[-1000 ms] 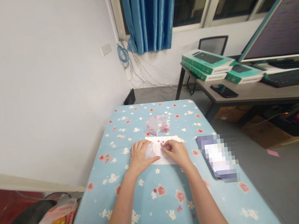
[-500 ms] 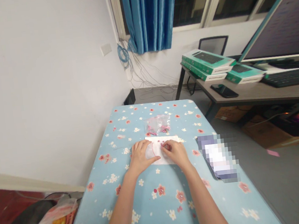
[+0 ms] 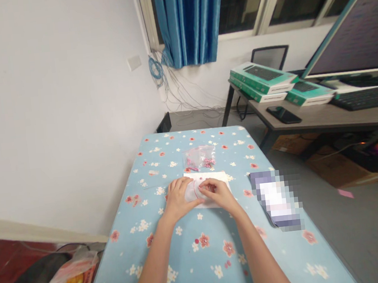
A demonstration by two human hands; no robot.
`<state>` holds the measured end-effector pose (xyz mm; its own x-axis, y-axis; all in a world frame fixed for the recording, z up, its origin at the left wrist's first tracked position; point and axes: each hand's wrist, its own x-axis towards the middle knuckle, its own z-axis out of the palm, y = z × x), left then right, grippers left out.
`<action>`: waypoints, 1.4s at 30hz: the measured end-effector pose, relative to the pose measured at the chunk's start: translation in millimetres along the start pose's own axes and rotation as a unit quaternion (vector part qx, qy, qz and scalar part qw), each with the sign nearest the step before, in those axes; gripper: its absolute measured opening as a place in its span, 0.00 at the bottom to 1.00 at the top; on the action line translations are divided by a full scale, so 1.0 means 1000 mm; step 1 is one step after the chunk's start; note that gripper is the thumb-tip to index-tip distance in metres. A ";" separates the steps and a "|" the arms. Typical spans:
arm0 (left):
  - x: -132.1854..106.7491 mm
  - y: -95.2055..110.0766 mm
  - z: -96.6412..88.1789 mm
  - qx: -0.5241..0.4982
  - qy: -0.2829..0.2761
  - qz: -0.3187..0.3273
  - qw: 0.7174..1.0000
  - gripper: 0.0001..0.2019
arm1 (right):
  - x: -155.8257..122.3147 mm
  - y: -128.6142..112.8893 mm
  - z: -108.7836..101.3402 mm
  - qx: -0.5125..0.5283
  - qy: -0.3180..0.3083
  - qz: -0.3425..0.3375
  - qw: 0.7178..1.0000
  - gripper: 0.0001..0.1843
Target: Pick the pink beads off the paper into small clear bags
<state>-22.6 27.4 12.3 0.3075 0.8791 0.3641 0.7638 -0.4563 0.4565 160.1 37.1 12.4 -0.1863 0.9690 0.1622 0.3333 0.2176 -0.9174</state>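
A white sheet [image 3: 217,174] lies on the table, with a curved red line [image 3: 194,190] on its left part. My left hand [image 3: 178,199] rests flat on the sheet's left side, thumb and fingers apart on either side of the line. Over the sheet, my right hand [image 3: 218,194] has its thumb and forefinger pinched together just right of the red line. Whatever is between those fingertips is too small to make out. Small dark pink bits [image 3: 201,178] show on the sheet, partly covered by the right hand. Beyond it lies a clear plastic bag [image 3: 199,156] with pink pieces inside.
A phone-like device [image 3: 276,200], its screen pixelated, lies at the table's right. A small pale item [image 3: 153,172] sits to the left on the flowered tablecloth [image 3: 188,263]. At right, a desk [image 3: 325,118] bears keyboard boxes [image 3: 263,79], a black phone [image 3: 283,115] and a monitor [image 3: 356,29].
My right hand has shifted slightly left, its pinched fingertips moving toward the red line and covering more of the pink bits. My left hand has stayed nearly in place.
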 end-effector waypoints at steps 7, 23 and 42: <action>0.000 -0.002 0.002 -0.002 0.009 0.008 1.000 0.33 | -0.001 -0.001 0.005 -0.011 -0.011 -0.009 1.000 0.09; 0.000 -0.001 0.001 0.000 0.009 0.002 1.000 0.31 | 0.001 0.015 -0.014 -0.236 0.051 0.017 0.970 0.09; 0.001 0.000 0.000 -0.007 0.006 -0.001 1.000 0.31 | 0.001 0.013 -0.001 -0.302 0.068 0.016 0.951 0.10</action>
<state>-22.4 28.1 12.2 0.2981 0.8785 0.3733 0.7570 -0.4558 0.4683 165.1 41.5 0.8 -0.0598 0.9734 0.2214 0.8141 0.1759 -0.5535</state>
